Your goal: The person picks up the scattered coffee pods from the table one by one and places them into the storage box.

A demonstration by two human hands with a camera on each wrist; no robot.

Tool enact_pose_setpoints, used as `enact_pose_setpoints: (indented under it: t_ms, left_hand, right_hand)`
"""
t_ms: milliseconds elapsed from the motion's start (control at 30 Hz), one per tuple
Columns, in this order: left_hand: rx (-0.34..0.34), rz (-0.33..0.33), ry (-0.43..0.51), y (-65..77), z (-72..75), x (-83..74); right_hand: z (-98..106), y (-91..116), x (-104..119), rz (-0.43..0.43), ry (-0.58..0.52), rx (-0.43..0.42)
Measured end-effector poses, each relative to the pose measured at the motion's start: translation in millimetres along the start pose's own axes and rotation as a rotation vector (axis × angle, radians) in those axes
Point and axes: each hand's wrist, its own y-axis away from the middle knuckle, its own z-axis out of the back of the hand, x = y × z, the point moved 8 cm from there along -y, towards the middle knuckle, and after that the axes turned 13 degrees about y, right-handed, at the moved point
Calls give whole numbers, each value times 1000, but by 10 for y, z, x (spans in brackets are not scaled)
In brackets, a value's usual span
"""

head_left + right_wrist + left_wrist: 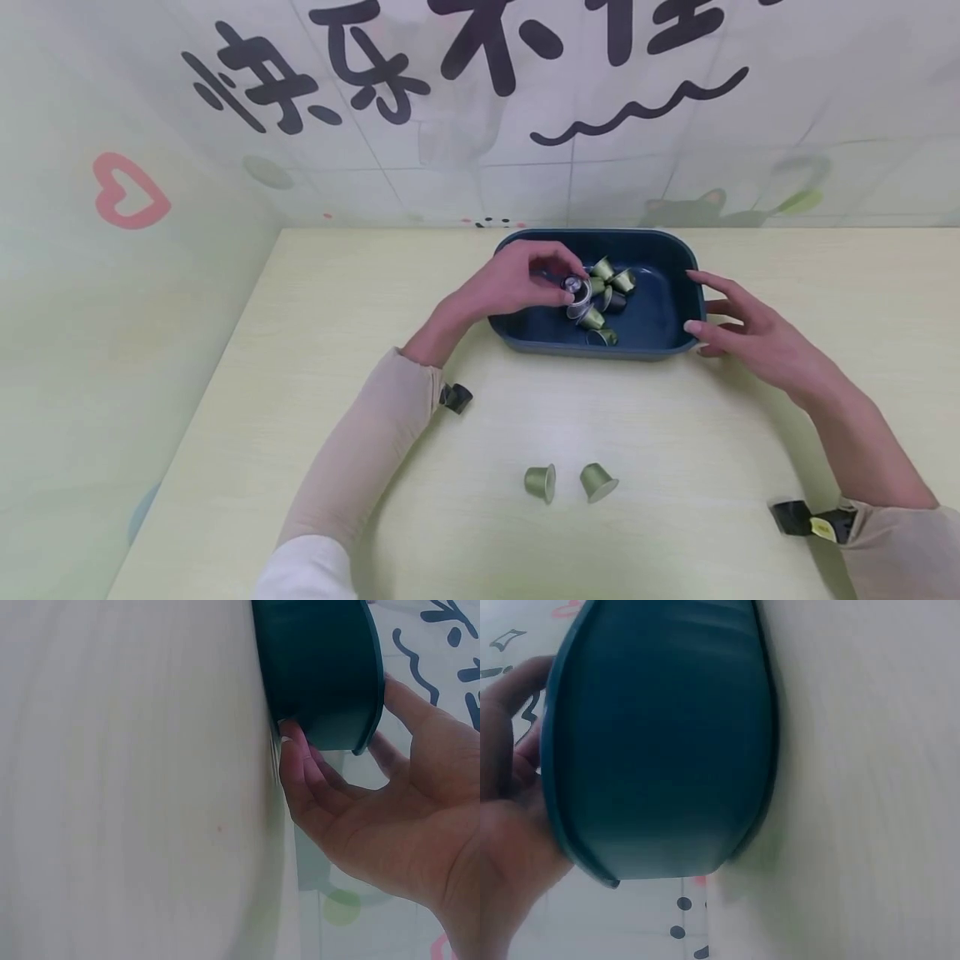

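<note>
A dark blue rectangular bin (660, 312) with rounded corners stands near the wall. Several green coffee capsules (624, 281) lie inside it, heaped towards the middle. My left hand (517, 279) reaches over the bin's left end and pinches a coffee capsule (576, 287) between thumb and fingertips, above the heap. At the bin's right end, my right hand (757, 325) holds the rim, with thumb and a finger on the edge and other fingers against the outer wall. In the left wrist view the bin's side (660, 742) hides the left fingertips and the capsule.
Two green capsules (540, 482) (597, 482) lie on their sides on the pale table (300, 400) in front of the bin. A wall (480, 183) with black lettering rises right behind the bin. Another wall (90, 317) bounds the table on the left.
</note>
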Motion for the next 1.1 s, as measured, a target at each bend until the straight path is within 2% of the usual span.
enact_pose_setpoints:
  t_ms: [233,433,700,900,1100]
  left_hand:
    - [-37,18,-97,-51,44,-2]
    - [-2,81,-99,-88,-7,80]
    - [60,128,-171,-115,-96,145]
    - [81,146,-260,-129,-126,177]
    - [74,140,-279,-144,-128,183]
  right_hand:
    - [-6,-5,-3,3,-2,-3]
    - [-8,0,2,8,-2,-5]
    - [-9,1,0,7,7,-10]
    - [-3,5,-20,-13,7,-11]
    - [-6,2,-28,-24,9,-12]
